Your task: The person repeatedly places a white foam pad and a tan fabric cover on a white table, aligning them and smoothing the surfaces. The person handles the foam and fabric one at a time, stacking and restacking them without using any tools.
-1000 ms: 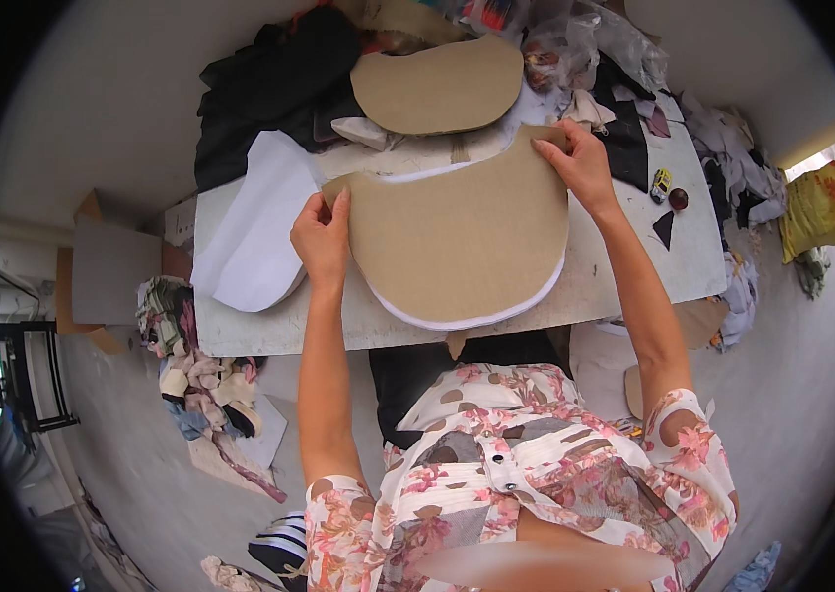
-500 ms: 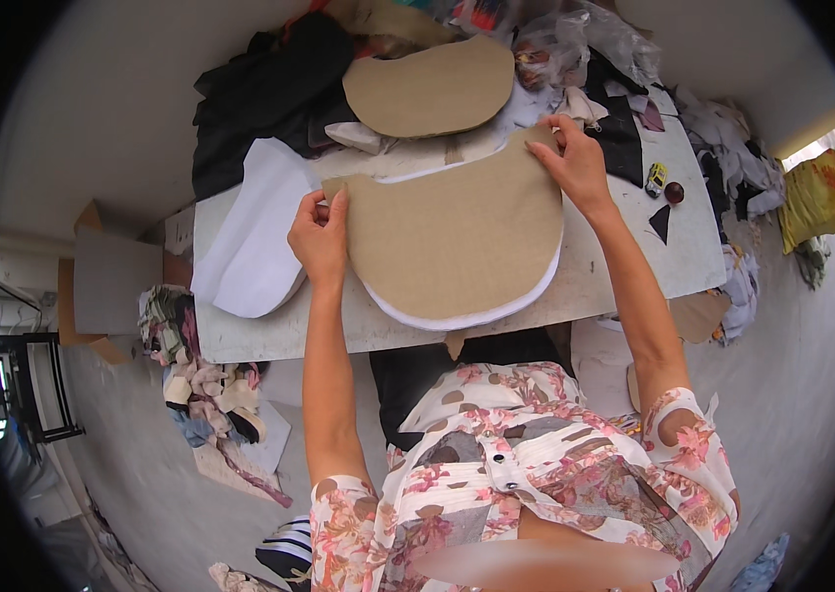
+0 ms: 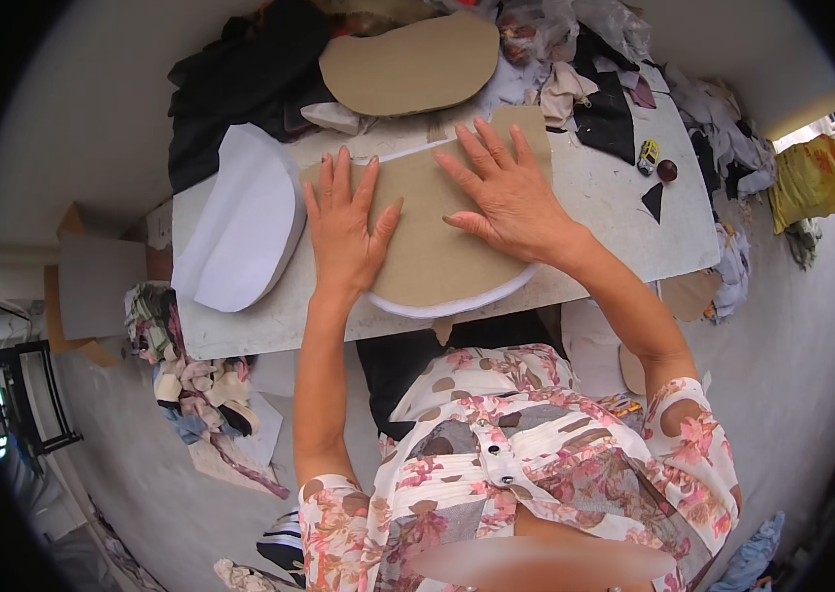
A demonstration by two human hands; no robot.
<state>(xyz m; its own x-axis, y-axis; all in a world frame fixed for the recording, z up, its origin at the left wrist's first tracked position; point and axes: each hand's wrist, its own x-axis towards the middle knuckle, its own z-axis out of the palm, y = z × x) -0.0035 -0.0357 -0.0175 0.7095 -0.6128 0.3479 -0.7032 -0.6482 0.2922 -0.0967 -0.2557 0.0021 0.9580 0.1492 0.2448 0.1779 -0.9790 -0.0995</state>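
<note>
Cardboard pattern (image 3: 437, 247), tan and half-round, lies flat on white fabric (image 3: 457, 301) at the near edge of the tabletop (image 3: 624, 237). Left hand (image 3: 343, 232) presses on its left part, fingers spread and flat, gripping nothing; right hand (image 3: 506, 192) presses likewise on its upper right. A second cardboard piece (image 3: 407, 64) rests farther back, beside dark cloth (image 3: 230, 89). Folded white fabric pieces (image 3: 240, 227) lie to the left.
</note>
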